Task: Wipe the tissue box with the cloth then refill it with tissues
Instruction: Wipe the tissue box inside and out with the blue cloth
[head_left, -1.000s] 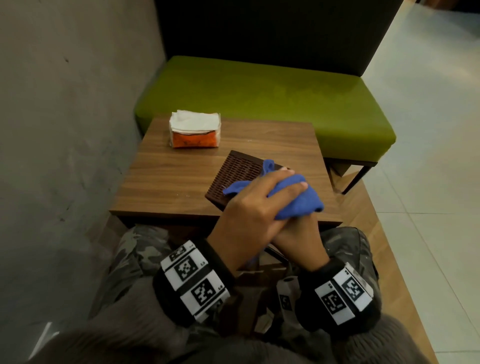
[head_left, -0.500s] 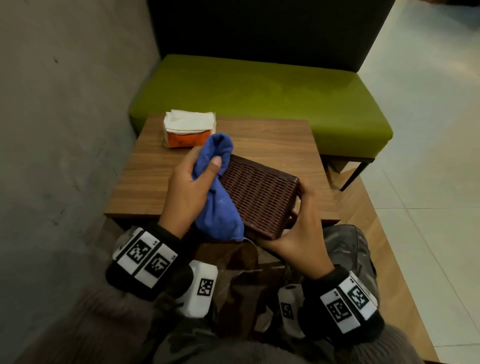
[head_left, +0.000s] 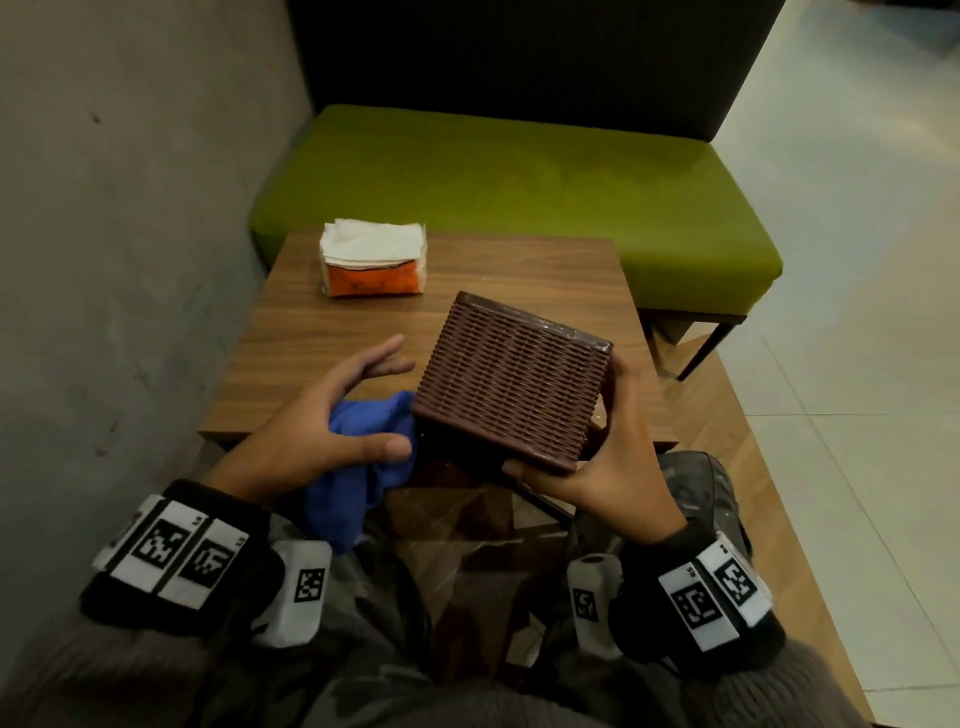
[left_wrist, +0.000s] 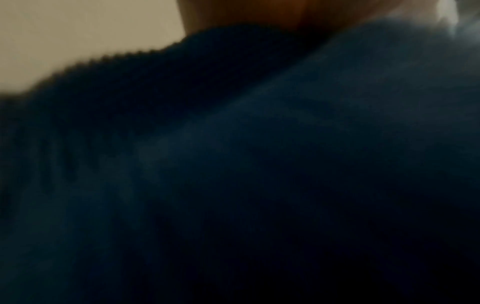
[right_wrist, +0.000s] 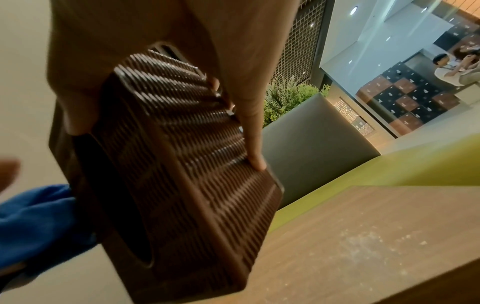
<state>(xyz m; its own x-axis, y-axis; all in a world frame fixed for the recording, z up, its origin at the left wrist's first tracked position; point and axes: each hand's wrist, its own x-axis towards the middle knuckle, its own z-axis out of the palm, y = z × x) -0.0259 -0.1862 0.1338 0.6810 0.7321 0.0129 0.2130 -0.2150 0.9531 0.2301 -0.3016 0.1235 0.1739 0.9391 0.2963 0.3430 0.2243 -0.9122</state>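
The brown woven tissue box (head_left: 511, 384) is lifted and tilted over the table's near edge, a broad woven face turned up. My right hand (head_left: 613, 457) grips it at its near right corner, thumb on the near edge. In the right wrist view my fingers (right_wrist: 249, 123) lie along the box (right_wrist: 182, 164), whose oval opening faces down-left. My left hand (head_left: 322, 426) is just left of the box; its thumb pinches the blue cloth (head_left: 358, 467), the other fingers stretched out. The cloth (left_wrist: 259, 164) fills the left wrist view. A tissue pack (head_left: 371, 260), orange wrapper with white tissues, lies at the table's far left.
The small wooden table (head_left: 311, 353) stands against a grey wall (head_left: 104, 260) on the left. A green bench (head_left: 519, 182) with a dark backrest is beyond it. Tiled floor (head_left: 857, 312) lies to the right. My lap is under the table's near edge.
My left hand swept the cloth from the box's right side across to its left, then down to the near-left corner. The right hand turned the box, its broad face now up.
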